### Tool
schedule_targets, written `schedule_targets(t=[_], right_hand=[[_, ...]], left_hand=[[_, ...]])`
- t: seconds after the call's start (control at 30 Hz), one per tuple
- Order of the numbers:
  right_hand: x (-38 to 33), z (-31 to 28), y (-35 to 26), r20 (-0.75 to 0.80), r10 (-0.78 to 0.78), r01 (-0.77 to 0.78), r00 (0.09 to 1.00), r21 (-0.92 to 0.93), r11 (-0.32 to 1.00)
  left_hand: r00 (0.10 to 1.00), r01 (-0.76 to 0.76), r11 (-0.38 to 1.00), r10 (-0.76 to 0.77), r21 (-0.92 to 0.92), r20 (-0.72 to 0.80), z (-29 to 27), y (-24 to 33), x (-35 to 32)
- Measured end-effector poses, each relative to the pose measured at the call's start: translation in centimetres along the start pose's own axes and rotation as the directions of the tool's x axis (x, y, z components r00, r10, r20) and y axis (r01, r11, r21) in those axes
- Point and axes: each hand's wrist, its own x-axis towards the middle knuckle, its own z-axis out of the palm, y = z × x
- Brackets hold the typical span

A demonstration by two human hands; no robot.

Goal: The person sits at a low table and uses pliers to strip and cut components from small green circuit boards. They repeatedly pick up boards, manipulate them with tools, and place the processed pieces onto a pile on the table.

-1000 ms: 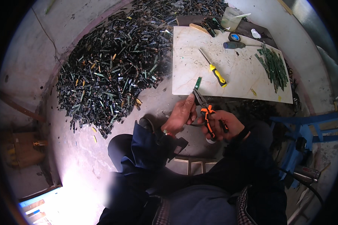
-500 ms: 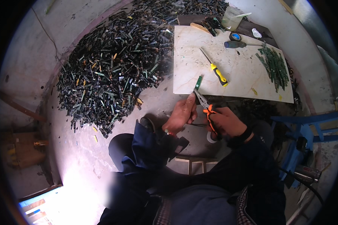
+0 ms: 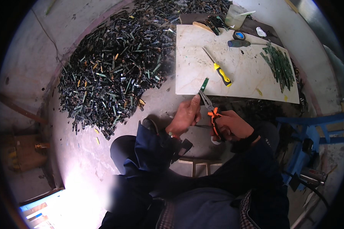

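Leftward, pile (image 3: 111, 72): dark and green pieces heaped on the floor (image 3: 84, 152), well apart from both hands.
Left hand (image 3: 186, 115): thumb and fingers pinch the lower end of the strip (image 3: 204, 84).
Strip: green, slanting up from the left thumb across the near edge of the board (image 3: 191, 57); I cannot tell if they touch.
Pliers (image 3: 212, 113): tips just beside that thumb, at the strip's lower end; too small to tell whether they bite it.
Yellow screwdriver (image 3: 222, 75): on the board, near the strip.
Right hand (image 3: 234, 125): fingers curled round the pliers' handles.
Green strips (image 3: 279, 68): bunched at the board's right.
Risk: tips sliding off could nip the thumb; a loose pinch could let the strip twist or drop.
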Motion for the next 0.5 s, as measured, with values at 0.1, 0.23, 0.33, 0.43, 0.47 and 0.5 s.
schedule_targets(t=[0.1, 0.23, 0.33, 0.43, 0.47, 0.5], right_hand=[[-0.3, -0.1, 0.0, 0.124, -0.043, 0.029, 0.991, 0.112, 0.993], [-0.9, -0.2, -0.3, 0.167, -0.044, 0.016, 0.985, 0.167, 0.986], [-0.4, -0.1, 0.1, 0.198, -0.066, 0.030, 0.978, 0.181, 0.983], [-0.1, -0.1, 0.1, 0.184, -0.067, 0.030, 0.981, 0.198, 0.980], [-0.1, -0.1, 0.2, 0.178, -0.067, 0.029, 0.982, 0.206, 0.978], [0.1, -0.1, 0.4, 0.173, -0.068, 0.029, 0.983, 0.216, 0.976]], left_hand=[[0.999, 0.033, 0.999, -0.033, -0.011, -0.004, 0.0, -0.2, 0.2], [0.999, 0.028, 0.999, -0.028, -0.018, 0.017, 0.2, 0.2, 0.4], [0.999, 0.038, 0.999, -0.038, -0.018, 0.003, 0.1, 0.0, 0.3], [1.000, 0.025, 0.999, -0.025, -0.030, 0.008, -0.1, -0.1, 0.3], [1.000, 0.021, 0.999, -0.021, -0.038, 0.010, -0.2, -0.1, 0.4], [1.000, 0.018, 0.999, -0.018, -0.043, 0.012, -0.2, -0.2, 0.4]])
